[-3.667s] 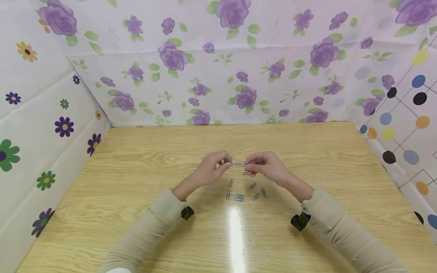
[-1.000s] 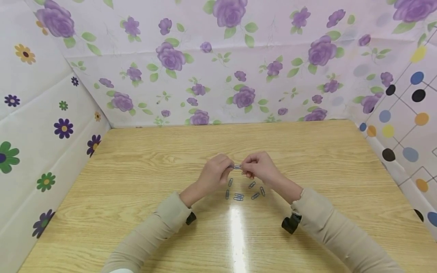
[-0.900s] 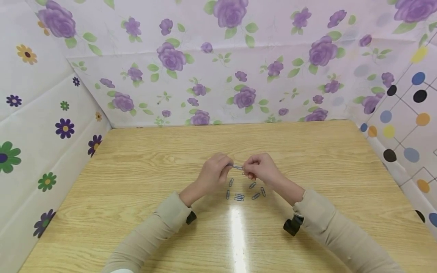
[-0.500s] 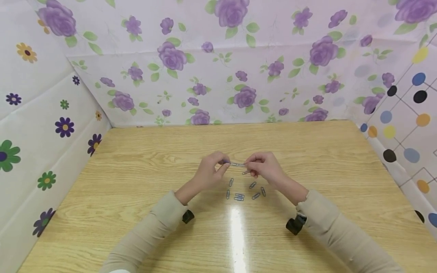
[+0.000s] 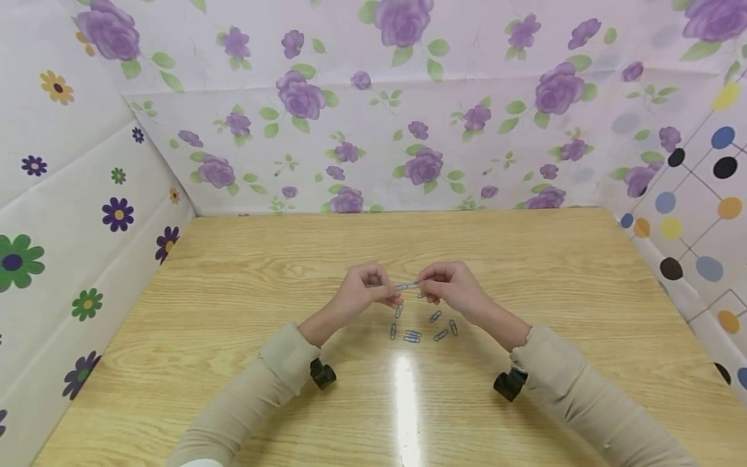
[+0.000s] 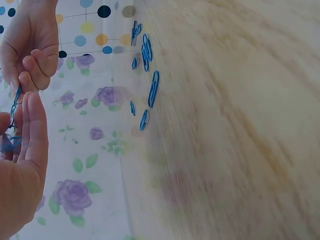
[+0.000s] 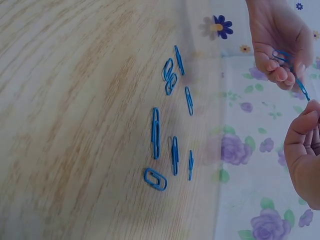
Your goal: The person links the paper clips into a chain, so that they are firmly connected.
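Note:
A short chain of blue paper clips [image 5: 406, 286] is stretched in the air between both hands, above the table. My left hand [image 5: 363, 292] pinches its left end between thumb and fingers. In the right wrist view, part of the chain [image 7: 283, 56] lies across the left hand's fingers. My right hand [image 5: 458, 290] pinches the other end with thumb and index finger, its other fingers curled. That end is partly hidden by the fingertips. Below the hands, several loose blue paper clips [image 5: 412, 336] lie on the wooden table, one clip [image 5: 399, 311] just under the left fingertips.
The wooden table [image 5: 233, 311] meets a flowered cloth wall [image 5: 362, 130] at the back. More patterned cloth stands at the left and right sides. A black wrist camera [image 5: 323, 374] sits under the left cuff and another camera [image 5: 510, 384] under the right.
A second ago the hands were closer together with the left hand's back turned up. They have since drawn slightly apart, and the left hand has turned and loosened its fingers. Loose clips stayed put.

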`<state>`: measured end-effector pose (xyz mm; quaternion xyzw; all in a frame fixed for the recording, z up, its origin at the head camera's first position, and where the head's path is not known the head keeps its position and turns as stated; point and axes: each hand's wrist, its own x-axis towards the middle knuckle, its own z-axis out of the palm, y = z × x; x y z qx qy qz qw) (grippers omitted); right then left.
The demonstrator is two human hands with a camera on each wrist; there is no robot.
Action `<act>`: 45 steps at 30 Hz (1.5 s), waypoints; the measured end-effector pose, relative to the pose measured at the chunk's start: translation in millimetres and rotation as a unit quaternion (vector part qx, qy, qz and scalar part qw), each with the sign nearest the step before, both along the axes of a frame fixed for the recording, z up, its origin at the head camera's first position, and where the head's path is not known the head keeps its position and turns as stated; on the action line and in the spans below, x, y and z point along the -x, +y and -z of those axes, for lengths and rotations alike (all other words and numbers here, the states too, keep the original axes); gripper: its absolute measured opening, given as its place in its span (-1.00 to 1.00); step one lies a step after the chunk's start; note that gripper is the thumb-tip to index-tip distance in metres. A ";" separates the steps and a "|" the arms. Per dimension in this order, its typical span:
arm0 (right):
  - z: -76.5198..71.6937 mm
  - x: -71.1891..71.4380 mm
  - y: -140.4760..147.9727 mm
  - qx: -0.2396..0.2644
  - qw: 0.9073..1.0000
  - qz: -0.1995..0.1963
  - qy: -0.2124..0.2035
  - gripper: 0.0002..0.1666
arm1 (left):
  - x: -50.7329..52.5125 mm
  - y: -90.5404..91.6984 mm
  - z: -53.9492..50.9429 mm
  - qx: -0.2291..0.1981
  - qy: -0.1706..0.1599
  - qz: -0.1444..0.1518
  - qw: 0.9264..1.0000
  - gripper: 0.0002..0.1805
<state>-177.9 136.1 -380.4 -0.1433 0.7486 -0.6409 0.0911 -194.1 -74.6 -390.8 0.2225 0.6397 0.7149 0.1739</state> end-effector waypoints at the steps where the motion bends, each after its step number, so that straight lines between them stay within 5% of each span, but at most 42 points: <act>1: -0.2 -0.2 -0.5 -0.003 1.000 -0.001 0.000 -0.85 | 0.1 -0.1 0.3 -0.001 -0.006 0.001 1.000 -0.95; 9: 0.7 -1.5 -2.6 -0.012 1.000 -0.021 -0.016 -0.84 | 2.0 -3.1 2.3 0.055 -0.012 0.025 0.998 -0.75; 18: -1.9 -2.1 -2.8 0.014 0.998 -0.045 -0.044 -0.92 | -0.7 -0.5 1.1 0.132 0.092 0.002 0.987 -0.75; 21: -1.6 -1.8 -2.6 0.024 0.997 -0.046 -0.051 -0.94 | -8.3 2.2 -9.4 0.156 0.173 -0.018 0.972 -0.82; 25: 0.2 -1.1 -1.7 0.032 0.997 -0.047 -0.061 -0.92 | -17.9 5.9 -23.6 0.180 0.287 -0.041 0.940 -0.93; 29: 3.9 1.7 2.8 0.021 0.997 -0.039 -0.062 -0.83 | -20.7 6.3 -28.5 0.185 0.330 -0.058 0.924 -0.95; 34: 11.5 5.8 13.4 -0.018 0.998 -0.026 -0.047 -0.73 | -20.4 4.0 -29.0 0.184 0.349 -0.071 0.916 -0.94; 39: 19.9 7.4 28.3 -0.086 0.996 -0.026 -0.023 -0.76 | -4.8 -0.6 -4.7 0.177 0.357 -0.070 0.914 -0.95; 41: 24.3 7.4 35.7 -0.143 0.989 -0.034 0.008 -0.79 | 1.6 -1.8 5.1 0.175 0.358 -0.068 0.915 -0.95; 45: 34.8 4.8 49.0 -0.251 0.963 -0.066 0.068 -0.83 | 3.3 -2.0 8.7 0.173 0.356 -0.065 0.916 -0.95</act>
